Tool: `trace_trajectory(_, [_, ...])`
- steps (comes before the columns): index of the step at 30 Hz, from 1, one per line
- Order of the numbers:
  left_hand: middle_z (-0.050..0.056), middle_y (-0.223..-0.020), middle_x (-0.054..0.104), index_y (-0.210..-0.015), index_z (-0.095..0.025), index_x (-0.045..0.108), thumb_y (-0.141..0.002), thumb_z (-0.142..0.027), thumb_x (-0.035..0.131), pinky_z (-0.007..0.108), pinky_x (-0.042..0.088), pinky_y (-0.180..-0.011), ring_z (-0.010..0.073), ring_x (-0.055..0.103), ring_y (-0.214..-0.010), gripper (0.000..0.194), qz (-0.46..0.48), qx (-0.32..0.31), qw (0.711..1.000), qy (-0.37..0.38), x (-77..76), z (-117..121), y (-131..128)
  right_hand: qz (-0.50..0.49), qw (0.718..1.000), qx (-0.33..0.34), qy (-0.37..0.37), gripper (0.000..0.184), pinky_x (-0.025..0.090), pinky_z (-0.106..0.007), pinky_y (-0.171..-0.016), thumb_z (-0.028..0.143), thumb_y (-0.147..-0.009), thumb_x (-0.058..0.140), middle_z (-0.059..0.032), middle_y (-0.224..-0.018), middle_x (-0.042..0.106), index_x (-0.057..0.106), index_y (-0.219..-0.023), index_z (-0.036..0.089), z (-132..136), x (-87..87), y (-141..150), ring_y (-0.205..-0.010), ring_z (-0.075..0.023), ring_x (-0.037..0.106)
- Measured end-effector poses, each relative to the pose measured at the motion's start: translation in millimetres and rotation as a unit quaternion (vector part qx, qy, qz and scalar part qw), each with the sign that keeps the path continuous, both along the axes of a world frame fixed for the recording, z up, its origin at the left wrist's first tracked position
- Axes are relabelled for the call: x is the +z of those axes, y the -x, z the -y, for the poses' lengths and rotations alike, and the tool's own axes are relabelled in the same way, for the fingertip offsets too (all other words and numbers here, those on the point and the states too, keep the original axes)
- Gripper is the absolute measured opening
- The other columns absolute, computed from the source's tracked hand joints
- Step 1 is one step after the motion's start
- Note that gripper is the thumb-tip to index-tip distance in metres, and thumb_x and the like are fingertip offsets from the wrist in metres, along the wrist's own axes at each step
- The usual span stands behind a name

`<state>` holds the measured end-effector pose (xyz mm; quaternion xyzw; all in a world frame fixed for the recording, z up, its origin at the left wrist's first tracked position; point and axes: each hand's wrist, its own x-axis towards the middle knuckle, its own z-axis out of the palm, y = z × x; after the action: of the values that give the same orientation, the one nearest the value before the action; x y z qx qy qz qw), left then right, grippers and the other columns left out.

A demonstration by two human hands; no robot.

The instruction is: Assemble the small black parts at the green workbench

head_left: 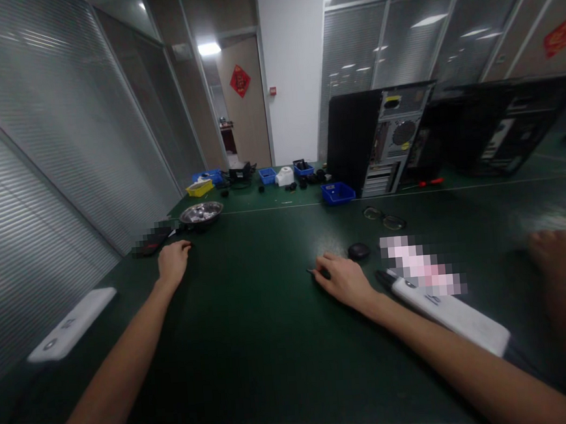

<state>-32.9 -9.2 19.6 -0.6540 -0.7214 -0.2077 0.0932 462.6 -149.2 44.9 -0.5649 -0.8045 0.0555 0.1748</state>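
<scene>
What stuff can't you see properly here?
In the head view:
Right hand: fingers hide most of a small dark thing.
Left hand: too dim to tell if it holds anything.
Metal bowl: contents too small.
Another person's hand: blurred.
Pink-and-white thing: covered by pixel blocks.

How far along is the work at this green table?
Done: no finished piece can be made out on the table, so it looks early, though that is a guess. In hand: the right hand pinches a small dark item; whether the left hand, near the metal bowl, grips anything is unclear. Left: perhaps the bowl's contents and the loose black parts at the back.
</scene>
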Motion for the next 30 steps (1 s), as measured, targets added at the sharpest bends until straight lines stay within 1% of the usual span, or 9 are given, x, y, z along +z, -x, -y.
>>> trace_trajectory(2, [0.01, -0.117, 0.071, -0.112, -0.019, 0.075, -0.094, -0.03, 0.051, 0.037, 0.048, -0.095, 0.0286, 0.063, -0.107, 0.032, 0.006, -0.004, 1.0, -0.007, -1.1, 0.8, -0.9, -0.001, 1.0, 0.0, 0.002, 0.019, 0.036, -0.025, -0.064, 0.038, -0.099, 0.052, -0.0027, -0.097, 0.063, 0.062, -0.094, 0.023, 0.3, 1.1, 0.5, -0.078, -0.0147, 0.061])
trace_trajectory(5, [0.012, -0.12, 0.066, -0.108, -0.019, 0.076, -0.094, -0.032, 0.049, 0.039, 0.048, -0.095, 0.0303, 0.059, -0.11, 0.033, -0.009, 0.003, 1.0, -0.022, -2.3, 1.5, 0.3, -0.002, 1.0, 0.0, 0.003, 0.019, 0.036, -0.025, -0.062, 0.038, -0.099, 0.052, -0.0027, -0.097, 0.063, 0.062, -0.093, 0.023, 0.3, 1.3, 0.8, -0.076, -0.0144, 0.061])
trace_trajectory(10, [0.016, -0.112, 0.066, -0.115, -0.016, 0.073, -0.096, -0.031, 0.045, 0.044, 0.047, -0.093, 0.0332, 0.058, -0.106, 0.037, -0.06, -0.002, 0.998, -0.012, -2.9, 1.7, 1.9, -0.004, 1.0, 0.004, -0.001, 0.017, 0.034, -0.024, -0.061, 0.037, -0.099, 0.052, -0.0024, -0.096, 0.063, 0.061, -0.093, 0.023, -0.7, -1.6, 0.1, -0.075, -0.014, 0.06])
trace_trajectory(14, [0.017, -0.114, 0.065, -0.113, -0.014, 0.074, -0.095, -0.029, 0.045, 0.044, 0.047, -0.093, 0.0342, 0.058, -0.106, 0.037, -0.063, 0.002, 0.998, -0.014, -5.3, 2.9, 1.2, -0.002, 1.0, 0.009, -0.007, 0.016, 0.033, -0.025, -0.061, 0.036, -0.098, 0.053, -0.002, -0.096, 0.063, 0.061, -0.094, 0.023, -0.6, -2.0, 0.0, -0.076, -0.0142, 0.06])
trace_trajectory(16, [0.016, -0.118, 0.064, -0.114, -0.015, 0.074, -0.095, -0.029, 0.045, 0.042, 0.047, -0.093, 0.0335, 0.057, -0.108, 0.037, -0.045, -0.003, 0.999, -0.026, -7.4, 3.4, 2.6, 0.0, 1.0, 0.009, -0.011, 0.017, 0.033, -0.025, -0.061, 0.037, -0.099, 0.052, -0.002, -0.096, 0.062, 0.061, -0.093, 0.023, -0.1, -1.3, 0.4, -0.075, -0.0142, 0.059])
trace_trajectory(21, [0.011, -0.118, 0.066, -0.115, -0.017, 0.073, -0.095, -0.028, 0.046, 0.036, 0.045, -0.099, 0.0273, 0.06, -0.108, 0.036, 0.033, -0.031, 0.998, -0.041, -13.0, -2.1, 11.9, -0.004, 1.0, 0.015, -0.01, 0.019, 0.035, -0.025, -0.063, 0.037, -0.099, 0.051, -0.0024, -0.094, 0.062, 0.06, -0.091, 0.022, -0.1, -1.8, 0.5, -0.075, -0.0139, 0.059])
trace_trajectory(24, [0.01, -0.112, 0.068, -0.118, -0.017, 0.073, -0.093, -0.032, 0.052, 0.034, 0.047, -0.095, 0.026, 0.063, -0.103, 0.036, 0.077, -0.036, 0.995, -0.044, -16.2, -9.5, 18.3, 0.0, 1.0, 0.014, -0.015, 0.018, 0.034, -0.025, -0.064, 0.037, -0.099, 0.051, -0.0023, -0.095, 0.062, 0.06, -0.092, 0.023, -1.2, -3.7, 0.0, -0.076, -0.0142, 0.06])
trace_trajectory(27, [0.01, -0.104, 0.069, -0.117, -0.017, 0.074, -0.09, -0.037, 0.058, 0.033, 0.05, -0.087, 0.0249, 0.065, -0.093, 0.038, 0.106, -0.047, 0.993, -0.026, -18.0, -16.1, 23.4, 0.004, 1.0, 0.015, -0.016, 0.018, 0.033, -0.025, -0.063, 0.037, -0.099, 0.051, -0.0017, -0.095, 0.062, 0.06, -0.092, 0.023, -2.1, -4.8, -0.2, -0.076, -0.0141, 0.059])
trace_trajectory(30, [0.009, -0.108, 0.07, -0.112, -0.018, 0.076, -0.087, -0.04, 0.063, 0.033, 0.05, -0.089, 0.0249, 0.066, -0.095, 0.036, 0.129, -0.045, 0.99, -0.026, -17.2, -19.1, 26.4, 0.005, 1.0, 0.013, -0.018, 0.018, 0.032, -0.025, -0.063, 0.037, -0.099, 0.051, -0.0015, -0.094, 0.062, 0.06, -0.092, 0.023, -2.2, -4.4, -0.1, -0.075, -0.014, 0.059])
